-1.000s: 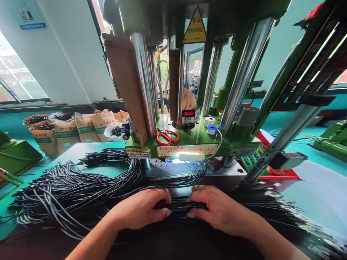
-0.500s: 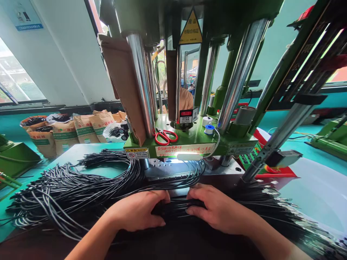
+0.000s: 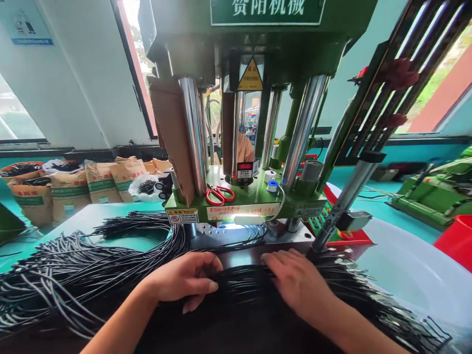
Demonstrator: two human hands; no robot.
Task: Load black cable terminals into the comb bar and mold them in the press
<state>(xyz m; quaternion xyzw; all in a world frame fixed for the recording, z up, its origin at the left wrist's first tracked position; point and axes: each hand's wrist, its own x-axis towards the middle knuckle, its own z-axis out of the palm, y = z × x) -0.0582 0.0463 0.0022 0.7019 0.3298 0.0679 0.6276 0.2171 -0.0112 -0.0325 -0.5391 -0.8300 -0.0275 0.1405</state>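
Observation:
A bundle of black cables (image 3: pixel 241 281) runs crosswise between my two hands, low in front of the green press. My left hand (image 3: pixel 180 279) is closed at the bundle's left part, thumb and forefinger curled towards each other. At the right part, my right hand (image 3: pixel 297 275) curves over the cables from above, and its thumb side is partly hidden. A large heap of black cables (image 3: pixel 73 268) lies left of my hands. More cables with pale ends (image 3: pixel 363 290) fan out beyond my right wrist. Thin cables (image 3: pixel 239 241) loop out beneath the press's front.
The green press (image 3: pixel 254 199) stands ahead with steel columns, a lit lamp (image 3: pixel 249 220) and red-handled scissors (image 3: pixel 220 195) on its ledge. A slanted metal post (image 3: pixel 332 216) rises at right. Paper sacks (image 3: pixel 70 189) stand at back left, a red bucket (image 3: pixel 457 241) at far right.
The view has tilted up, showing more of the press and the bucket. My right hand has shifted right and flattened over the cables; the gap between my hands is wider.

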